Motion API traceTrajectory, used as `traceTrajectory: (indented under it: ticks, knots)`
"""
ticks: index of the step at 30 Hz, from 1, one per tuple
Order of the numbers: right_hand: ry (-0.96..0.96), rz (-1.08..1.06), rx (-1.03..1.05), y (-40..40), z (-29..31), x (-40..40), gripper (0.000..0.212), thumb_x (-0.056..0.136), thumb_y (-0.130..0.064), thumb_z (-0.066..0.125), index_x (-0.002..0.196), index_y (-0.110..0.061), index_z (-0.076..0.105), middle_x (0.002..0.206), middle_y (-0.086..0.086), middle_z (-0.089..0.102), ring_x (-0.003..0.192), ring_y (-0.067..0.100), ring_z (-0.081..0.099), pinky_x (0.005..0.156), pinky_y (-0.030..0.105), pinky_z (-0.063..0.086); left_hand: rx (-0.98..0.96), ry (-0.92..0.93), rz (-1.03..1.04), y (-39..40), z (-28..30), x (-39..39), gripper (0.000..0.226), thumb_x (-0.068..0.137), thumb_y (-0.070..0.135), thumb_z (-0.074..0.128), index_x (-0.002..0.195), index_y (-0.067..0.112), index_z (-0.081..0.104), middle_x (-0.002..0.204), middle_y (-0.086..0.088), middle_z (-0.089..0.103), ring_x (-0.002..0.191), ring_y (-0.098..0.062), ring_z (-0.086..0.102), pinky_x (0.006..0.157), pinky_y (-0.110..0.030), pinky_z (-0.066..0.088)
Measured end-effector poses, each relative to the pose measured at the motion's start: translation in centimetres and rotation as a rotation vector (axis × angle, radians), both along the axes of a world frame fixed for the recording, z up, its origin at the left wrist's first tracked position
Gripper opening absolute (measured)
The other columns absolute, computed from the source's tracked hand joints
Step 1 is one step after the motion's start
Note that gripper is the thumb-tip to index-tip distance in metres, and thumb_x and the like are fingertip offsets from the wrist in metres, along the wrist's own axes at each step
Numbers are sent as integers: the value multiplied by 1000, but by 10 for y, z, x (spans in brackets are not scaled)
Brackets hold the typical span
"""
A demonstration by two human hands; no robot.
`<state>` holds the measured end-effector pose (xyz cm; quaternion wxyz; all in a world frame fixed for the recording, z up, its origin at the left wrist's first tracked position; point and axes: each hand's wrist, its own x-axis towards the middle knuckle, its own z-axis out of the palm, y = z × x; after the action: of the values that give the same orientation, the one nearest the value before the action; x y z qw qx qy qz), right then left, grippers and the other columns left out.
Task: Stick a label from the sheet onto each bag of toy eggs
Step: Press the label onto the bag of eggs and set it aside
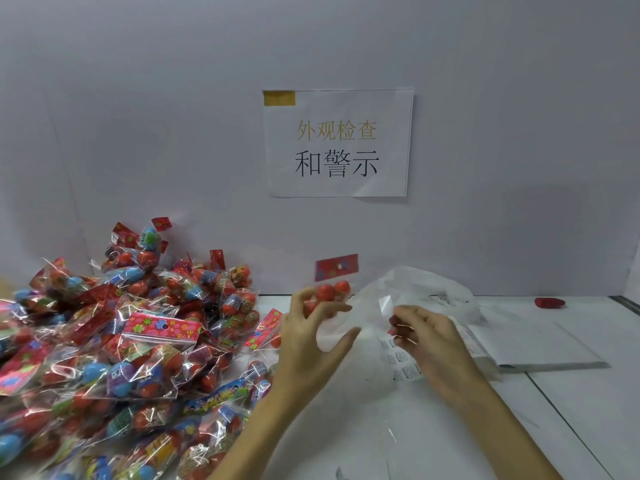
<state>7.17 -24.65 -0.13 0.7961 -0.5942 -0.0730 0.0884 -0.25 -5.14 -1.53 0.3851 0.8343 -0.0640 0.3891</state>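
The left hand holds a clear bag of toy eggs upright above the bench, its curled fingers gripping the bag's lower part, with red eggs showing above the fingertips and a red header card at the top. The right hand sits just beside it, fingers bent inward and pinching at the edge of the label sheet; whether a label is already lifted between the fingertips is too small to tell. The sheet is a curled, translucent backing with rows of small printed labels, and it rises behind the right hand toward the wall. Under it, to the right, lies a flat stack of white paper. To the left, a large pile of bagged eggs covers the bench, red and blue eggs under flowered header cards. A small red object rests far right near the wall. A printed paper sign hangs on the wall above.
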Motion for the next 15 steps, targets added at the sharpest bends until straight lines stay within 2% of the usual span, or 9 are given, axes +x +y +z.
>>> traceTrajectory:
  ticks: [2,4,6,10,15]
  knots:
    - [-6,30,-58,7,-2,-6,11,97,-10,69,92,-3,75,80,8,72,70,15,67,65,25,55,246,-197,158,-7,-7,3,33,79,40,89,106,24,78,138,-5,55,124,-19,52,100,-44,47]
    - [-24,60,-123,12,-2,-11,12,98,-10,68,93,-3,76,79,7,73,69,15,67,67,26,56,354,-260,214,-11,-10,4,36,78,44,88,105,23,78,138,-8,56,130,-18,43,99,-51,46]
    - [-29,91,-156,14,-3,-15,14,99,-11,66,93,-3,76,78,7,72,70,17,67,72,29,55,396,-274,248,-15,-10,4,34,78,43,90,104,23,79,138,-9,59,126,-21,50,101,-54,43]
    - [-22,130,-145,15,-1,-18,14,99,-12,66,95,-2,76,81,8,72,71,18,65,77,34,54,448,-259,291,-20,-8,1,24,80,39,89,95,22,81,133,-11,65,117,-27,63,103,-52,39]
    - [4,169,-94,14,1,-19,12,98,-11,67,91,-6,75,85,10,72,71,17,65,74,31,55,367,-221,270,-21,-7,0,23,75,32,94,91,21,82,130,-12,68,113,-31,68,100,-55,42]
